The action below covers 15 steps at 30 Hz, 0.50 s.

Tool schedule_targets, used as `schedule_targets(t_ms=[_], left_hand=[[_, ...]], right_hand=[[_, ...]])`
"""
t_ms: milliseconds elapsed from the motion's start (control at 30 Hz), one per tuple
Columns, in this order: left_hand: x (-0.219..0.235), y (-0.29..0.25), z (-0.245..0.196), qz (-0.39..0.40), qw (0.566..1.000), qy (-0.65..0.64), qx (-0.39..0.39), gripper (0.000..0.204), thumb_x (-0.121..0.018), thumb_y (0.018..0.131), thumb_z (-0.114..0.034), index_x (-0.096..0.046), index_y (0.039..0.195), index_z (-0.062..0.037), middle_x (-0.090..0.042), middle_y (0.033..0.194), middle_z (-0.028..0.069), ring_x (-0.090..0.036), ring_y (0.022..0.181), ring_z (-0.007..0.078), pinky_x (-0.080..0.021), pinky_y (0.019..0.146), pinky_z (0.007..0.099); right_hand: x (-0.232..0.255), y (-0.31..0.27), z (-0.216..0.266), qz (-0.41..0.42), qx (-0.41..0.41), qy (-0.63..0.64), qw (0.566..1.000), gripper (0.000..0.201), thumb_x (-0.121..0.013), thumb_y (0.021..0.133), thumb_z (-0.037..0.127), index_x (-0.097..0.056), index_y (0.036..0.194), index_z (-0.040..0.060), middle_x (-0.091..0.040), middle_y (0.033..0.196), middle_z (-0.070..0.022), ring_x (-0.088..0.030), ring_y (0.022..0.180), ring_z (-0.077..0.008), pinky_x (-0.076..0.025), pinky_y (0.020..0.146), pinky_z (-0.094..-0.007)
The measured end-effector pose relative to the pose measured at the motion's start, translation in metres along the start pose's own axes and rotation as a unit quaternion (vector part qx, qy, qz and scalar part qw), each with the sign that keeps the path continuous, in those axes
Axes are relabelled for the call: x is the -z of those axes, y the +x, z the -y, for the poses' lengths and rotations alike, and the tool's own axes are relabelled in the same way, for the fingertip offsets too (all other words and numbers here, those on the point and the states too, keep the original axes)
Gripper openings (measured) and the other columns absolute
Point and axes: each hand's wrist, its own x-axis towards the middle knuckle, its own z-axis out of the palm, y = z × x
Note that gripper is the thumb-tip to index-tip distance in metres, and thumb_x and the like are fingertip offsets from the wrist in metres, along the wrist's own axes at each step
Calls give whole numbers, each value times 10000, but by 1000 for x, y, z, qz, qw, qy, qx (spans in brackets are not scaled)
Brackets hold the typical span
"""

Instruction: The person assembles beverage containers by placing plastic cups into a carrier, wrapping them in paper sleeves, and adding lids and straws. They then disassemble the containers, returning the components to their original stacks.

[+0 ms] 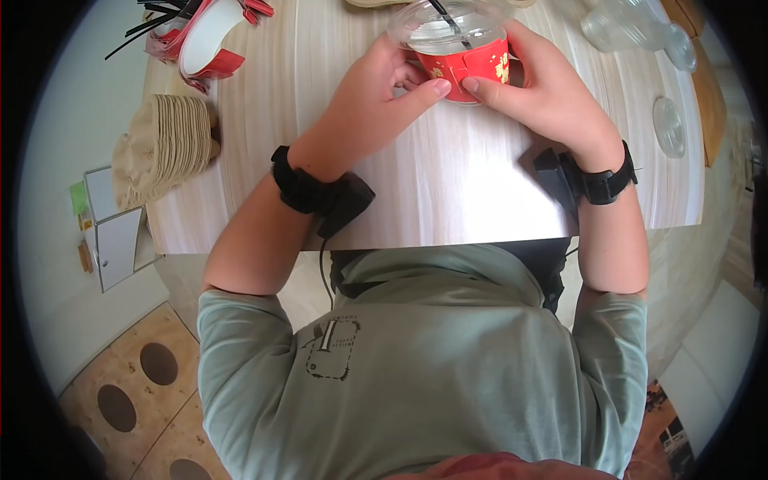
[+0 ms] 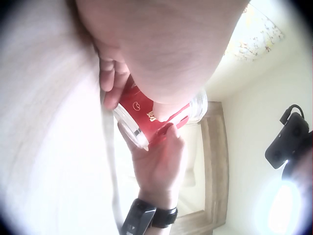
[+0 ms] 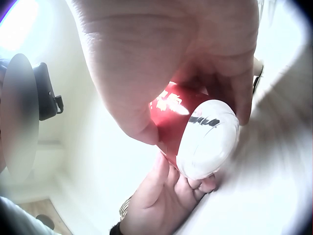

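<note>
Both hands hold a clear plastic cup point(image 1: 448, 34) wrapped in a red paper sleeve point(image 1: 462, 67) with gold print. A black straw point(image 1: 453, 24) slants inside the cup. My left hand point(image 1: 370, 98) grips the sleeve's left side, thumb along its near face, some fingers hidden behind it. On the other side my right hand point(image 1: 554, 90) curls round the cup, its thumb pressing the sleeve front near a seam. In the right wrist view the cup's pale round base point(image 3: 208, 139) shows, with the left hand point(image 3: 159, 196) below it.
Loose red and white cup sleeves point(image 1: 210, 50) and black straws point(image 1: 164, 18) lie at the far left. A stack of brown moulded-pulp holders point(image 1: 164, 144) stands at the left edge. Clear cups point(image 1: 624, 28) and a clear lid point(image 1: 669, 126) are on the right of the table point(image 1: 448, 192).
</note>
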Motion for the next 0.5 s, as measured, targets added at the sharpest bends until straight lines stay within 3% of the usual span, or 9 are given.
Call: schedule_targets(t_ms=[100,200,300,400,500], left_hand=[[-2,-2,4,-30,999,-21,11,638,-631,996,-11,-277,1524,37,-523,1440,137,-551,1297,194,-487,1073,364],[-3,0,7,-44,998,-43,5,654,-644,988,-13,-275,1526,37,-527,1435,138,-554,1293,191,-497,1064,360],[-1,-1,9,-52,998,-39,4,651,-658,979,-12,-292,1515,36,-539,1422,141,-568,1277,191,-505,1056,359],[1,-1,13,-53,998,-32,0,633,-674,969,-11,-322,1494,32,-554,1405,145,-588,1250,188,-513,1048,357],[1,0,11,-57,998,-28,-1,618,-691,958,-14,-349,1470,33,-566,1392,149,-603,1229,184,-517,1044,354]], right_hand=[[4,5,-20,1,2,13,1000,742,-763,866,107,-410,1503,-36,-598,1359,-149,-557,1247,-196,-441,1091,-334],[1,-2,-3,-32,-2,-61,998,734,-752,888,144,-400,1506,-38,-621,1329,-169,-584,1205,-201,-458,1066,-336],[1,-5,-18,-42,-142,-135,980,584,-766,898,184,-524,1389,-18,-664,1199,-105,-624,1076,-156,-514,955,-321],[-2,-7,-20,-52,-98,-125,986,464,-764,917,239,-573,1250,-21,-675,1054,-71,-622,950,-125,-525,855,-296],[-10,-6,-21,-84,-62,-85,991,418,-761,929,250,-577,1196,-15,-664,1031,-63,-609,930,-113,-516,827,-279]])
